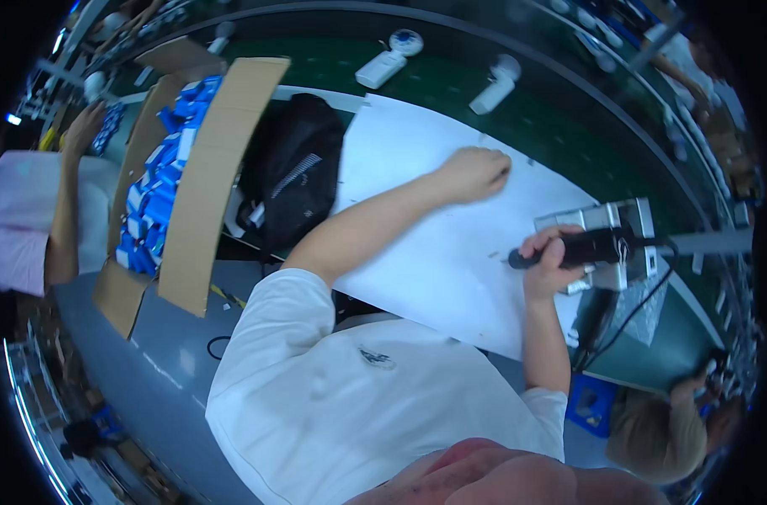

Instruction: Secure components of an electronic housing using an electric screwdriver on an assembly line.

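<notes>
Gripping the black corded tool (598, 247) in the right hand (554, 257) just by the silver metal frame (643, 217), curling the left hand (478, 175) closed over the white sheet (438, 278) (can't tell if pinching anything), and ideally leaving the cord (655, 289) slack for steadier aim tbh.

The tool (598, 246) looks like matt black plastic, the bracket (644, 217) bare metal with a dull shine. The white sheet (426, 278) is smooth and papery. Matt brown cardboard forms the carton (219, 168); its blue pieces (152, 202) seem smooth plastic. The bag (291, 181) is black cloth, the pouch (646, 313) clear, glossy film, the floor (156, 337) smooth, faintly glossy.
</notes>
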Demonstrator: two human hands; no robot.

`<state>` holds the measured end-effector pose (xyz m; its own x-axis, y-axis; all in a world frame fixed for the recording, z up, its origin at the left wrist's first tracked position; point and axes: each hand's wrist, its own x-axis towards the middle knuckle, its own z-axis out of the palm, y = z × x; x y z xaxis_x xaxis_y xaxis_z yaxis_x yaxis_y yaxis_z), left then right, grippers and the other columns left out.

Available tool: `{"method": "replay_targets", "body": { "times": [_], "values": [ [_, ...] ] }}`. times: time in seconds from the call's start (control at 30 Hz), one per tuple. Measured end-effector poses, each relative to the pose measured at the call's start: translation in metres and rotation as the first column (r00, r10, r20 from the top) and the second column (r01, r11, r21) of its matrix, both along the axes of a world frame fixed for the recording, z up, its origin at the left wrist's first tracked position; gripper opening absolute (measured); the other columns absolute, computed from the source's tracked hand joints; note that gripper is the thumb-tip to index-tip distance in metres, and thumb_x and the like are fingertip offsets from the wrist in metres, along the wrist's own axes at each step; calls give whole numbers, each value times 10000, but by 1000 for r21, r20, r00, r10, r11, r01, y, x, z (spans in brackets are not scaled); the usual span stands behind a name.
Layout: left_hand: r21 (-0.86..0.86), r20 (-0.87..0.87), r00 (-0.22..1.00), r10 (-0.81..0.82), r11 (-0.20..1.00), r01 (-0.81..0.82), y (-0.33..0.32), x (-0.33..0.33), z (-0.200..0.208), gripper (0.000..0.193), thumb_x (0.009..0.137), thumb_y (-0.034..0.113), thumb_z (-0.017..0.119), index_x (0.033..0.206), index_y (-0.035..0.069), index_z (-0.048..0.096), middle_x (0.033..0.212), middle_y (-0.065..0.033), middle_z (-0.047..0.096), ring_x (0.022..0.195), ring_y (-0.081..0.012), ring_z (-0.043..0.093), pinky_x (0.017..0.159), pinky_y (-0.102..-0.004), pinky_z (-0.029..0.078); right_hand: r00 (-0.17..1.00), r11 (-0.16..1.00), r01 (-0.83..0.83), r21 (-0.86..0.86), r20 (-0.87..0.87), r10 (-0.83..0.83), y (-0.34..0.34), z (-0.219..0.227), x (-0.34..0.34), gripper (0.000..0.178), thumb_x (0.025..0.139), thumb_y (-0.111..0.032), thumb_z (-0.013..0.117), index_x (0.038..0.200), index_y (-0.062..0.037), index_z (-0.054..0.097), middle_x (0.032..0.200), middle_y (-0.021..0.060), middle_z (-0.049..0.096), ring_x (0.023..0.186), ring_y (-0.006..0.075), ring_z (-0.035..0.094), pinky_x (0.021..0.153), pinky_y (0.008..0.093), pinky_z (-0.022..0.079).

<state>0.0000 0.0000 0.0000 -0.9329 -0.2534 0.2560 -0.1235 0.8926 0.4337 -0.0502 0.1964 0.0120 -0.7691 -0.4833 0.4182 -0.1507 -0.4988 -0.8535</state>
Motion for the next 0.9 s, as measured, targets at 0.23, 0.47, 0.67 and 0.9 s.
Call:
{"method": "replay_targets", "body": {
  "times": [0.23,0.47,0.67,0.9],
  "values": [
    [-47,-207,978,-21,999,12,-9,-15,-10,120,846,171,555,852,63,607,823,-75,656,734,-266,621,697,-342,491,997,1000,6,11,-80,-5,-5,9,-10,261,896,-191,573,1104,-85,457,676,58,504,471,136,456,437,260,429],
    [489,-141,990,-1,870,71,2,-2,32,179,907,183,515,921,56,639,784,-50,635,653,-166,571,627,-265,469,998,1000,6,20,-57,-5,0,9,-11,256,894,-178,560,1099,-70,449,681,66,494,469,136,440,433,264,423],
    [650,-738,668,-96,-369,665,54,61,170,212,886,123,508,1005,33,658,688,-39,603,580,-87,491,532,-188,383,991,985,102,138,73,-113,-1,16,-3,305,846,-139,559,1096,-42,413,677,62,538,470,142,481,490,246,433],
    [624,-723,690,32,-396,673,121,101,163,184,884,108,520,975,27,657,684,-35,608,570,-80,483,523,-181,378,998,999,-27,24,50,26,-12,6,-3,273,850,-163,532,1043,1,428,624,63,528,447,131,465,477,236,429]
  ]
}}
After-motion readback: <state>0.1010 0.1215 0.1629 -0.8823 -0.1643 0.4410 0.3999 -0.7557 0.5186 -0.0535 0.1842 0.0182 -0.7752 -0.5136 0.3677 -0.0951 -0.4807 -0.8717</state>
